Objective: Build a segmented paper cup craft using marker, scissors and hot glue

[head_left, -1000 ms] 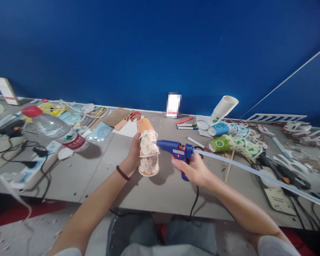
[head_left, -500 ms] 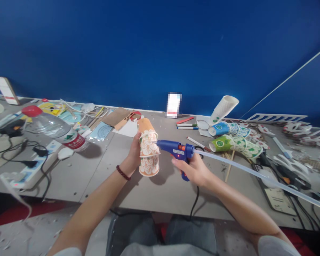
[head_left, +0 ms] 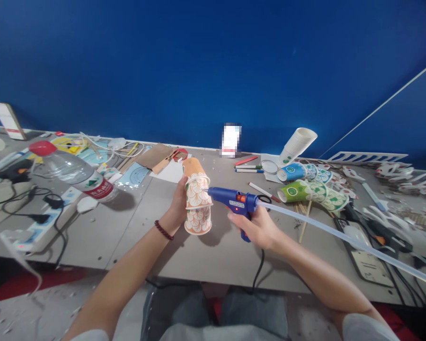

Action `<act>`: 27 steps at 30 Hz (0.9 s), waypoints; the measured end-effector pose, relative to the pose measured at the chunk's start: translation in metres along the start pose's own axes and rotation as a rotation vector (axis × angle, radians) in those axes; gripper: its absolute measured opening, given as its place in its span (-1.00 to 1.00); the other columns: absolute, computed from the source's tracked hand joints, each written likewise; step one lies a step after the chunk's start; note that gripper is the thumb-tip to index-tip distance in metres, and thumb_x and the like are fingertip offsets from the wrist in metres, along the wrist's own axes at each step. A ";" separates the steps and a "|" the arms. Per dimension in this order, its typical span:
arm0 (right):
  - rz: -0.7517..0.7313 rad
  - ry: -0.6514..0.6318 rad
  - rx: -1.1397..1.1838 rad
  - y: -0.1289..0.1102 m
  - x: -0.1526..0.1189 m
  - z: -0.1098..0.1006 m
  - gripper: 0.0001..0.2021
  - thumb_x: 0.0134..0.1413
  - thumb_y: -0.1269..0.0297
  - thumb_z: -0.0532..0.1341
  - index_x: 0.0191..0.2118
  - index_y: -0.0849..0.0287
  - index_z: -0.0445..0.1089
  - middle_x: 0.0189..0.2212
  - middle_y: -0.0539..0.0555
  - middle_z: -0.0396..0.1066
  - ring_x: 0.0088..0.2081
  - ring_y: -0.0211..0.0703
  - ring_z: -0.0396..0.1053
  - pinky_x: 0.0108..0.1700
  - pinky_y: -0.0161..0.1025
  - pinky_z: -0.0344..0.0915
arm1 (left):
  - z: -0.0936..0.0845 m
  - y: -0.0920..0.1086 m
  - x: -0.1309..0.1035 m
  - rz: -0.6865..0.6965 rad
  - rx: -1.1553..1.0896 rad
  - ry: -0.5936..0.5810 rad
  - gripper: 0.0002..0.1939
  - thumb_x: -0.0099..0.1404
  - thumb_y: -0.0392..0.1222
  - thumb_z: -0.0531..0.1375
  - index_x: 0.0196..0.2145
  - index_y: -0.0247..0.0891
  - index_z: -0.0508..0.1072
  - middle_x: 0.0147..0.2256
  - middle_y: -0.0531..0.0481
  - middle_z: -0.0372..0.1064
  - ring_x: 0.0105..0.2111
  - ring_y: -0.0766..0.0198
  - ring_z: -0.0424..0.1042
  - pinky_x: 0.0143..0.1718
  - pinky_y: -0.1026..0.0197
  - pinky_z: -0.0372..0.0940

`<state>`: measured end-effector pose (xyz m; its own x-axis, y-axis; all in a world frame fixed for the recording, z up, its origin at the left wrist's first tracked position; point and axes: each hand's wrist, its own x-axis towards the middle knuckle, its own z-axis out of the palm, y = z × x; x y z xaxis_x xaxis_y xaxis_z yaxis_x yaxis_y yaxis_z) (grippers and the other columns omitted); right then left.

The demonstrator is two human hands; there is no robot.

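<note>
"Orange paper cups (head_left: 199, 196), where are they, and what is around them? Please tell me from the largest thing."

"First comes the blue wall (head_left: 163, 71), which fills the upper part of the view. Below it is the grey table (head_left: 138, 241), and over its middle part are the cups."

"And after the table?"

"On the left side is a water bottle (head_left: 78, 173). Next are the orange cups themselves. They make one column, one cup fitted over another, with the rims downward. Whether the lowest one touches the table, I cannot tell."

"How is the left hand (head_left: 179, 201)?"

"It is curved around the column from its left side and holds it. Well to the right, green paper cups (head_left: 315, 192) lie in a similar row."

"And the right hand (head_left: 261, 227)?"

"It is closed around the grip of a blue glue gun (head_left: 230, 196), with a long glue stick (head_left: 305, 219) coming out from the rear. The nozzle (head_left: 206, 191) points at the right side of the orange cups; if it touches the paper, I cannot see surely."

"Are there smaller things?"

"Yes, some markers (head_left: 249, 170) behind the gun, then a dark red bracelet (head_left: 164, 230) worn just behind the left hand. Smallest is a red light (head_left: 237, 209), shining on the gun."
</note>
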<state>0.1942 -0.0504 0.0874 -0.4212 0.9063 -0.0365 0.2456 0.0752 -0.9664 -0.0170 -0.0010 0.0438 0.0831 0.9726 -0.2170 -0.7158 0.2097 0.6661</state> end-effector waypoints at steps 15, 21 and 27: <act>-0.048 -0.023 -0.036 0.001 0.000 0.001 -0.76 0.16 0.11 0.16 -0.35 0.20 0.29 -0.64 -0.09 0.11 -0.64 -0.35 0.08 -0.61 -0.33 0.05 | -0.002 0.000 0.002 -0.002 -0.032 -0.042 -0.55 0.16 0.14 0.24 -0.21 -0.32 0.49 -0.37 -0.05 0.53 -0.40 0.17 0.52 -0.36 0.18 0.40; -0.057 0.000 -0.042 0.005 0.000 0.001 -0.75 0.14 0.10 0.18 -0.41 0.17 0.25 -0.65 -0.10 0.09 -0.63 -0.36 0.04 -0.61 -0.35 0.03 | -0.003 -0.001 0.001 0.013 -0.024 -0.033 -0.54 0.18 0.14 0.23 -0.16 -0.31 0.47 -0.37 -0.03 0.53 -0.39 0.17 0.53 -0.34 0.18 0.41; -0.048 0.009 -0.050 0.007 0.000 0.001 -0.73 0.12 0.09 0.19 -0.44 0.17 0.24 -0.66 -0.10 0.10 -0.64 -0.35 0.04 -0.62 -0.34 0.02 | -0.001 0.000 0.001 0.026 -0.012 -0.028 -0.53 0.17 0.14 0.23 -0.16 -0.33 0.47 -0.36 -0.05 0.53 -0.37 0.17 0.53 -0.33 0.19 0.40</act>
<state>0.1947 -0.0506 0.0804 -0.4259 0.9047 0.0116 0.2691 0.1389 -0.9530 -0.0174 0.0001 0.0423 0.0831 0.9803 -0.1794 -0.7265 0.1829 0.6624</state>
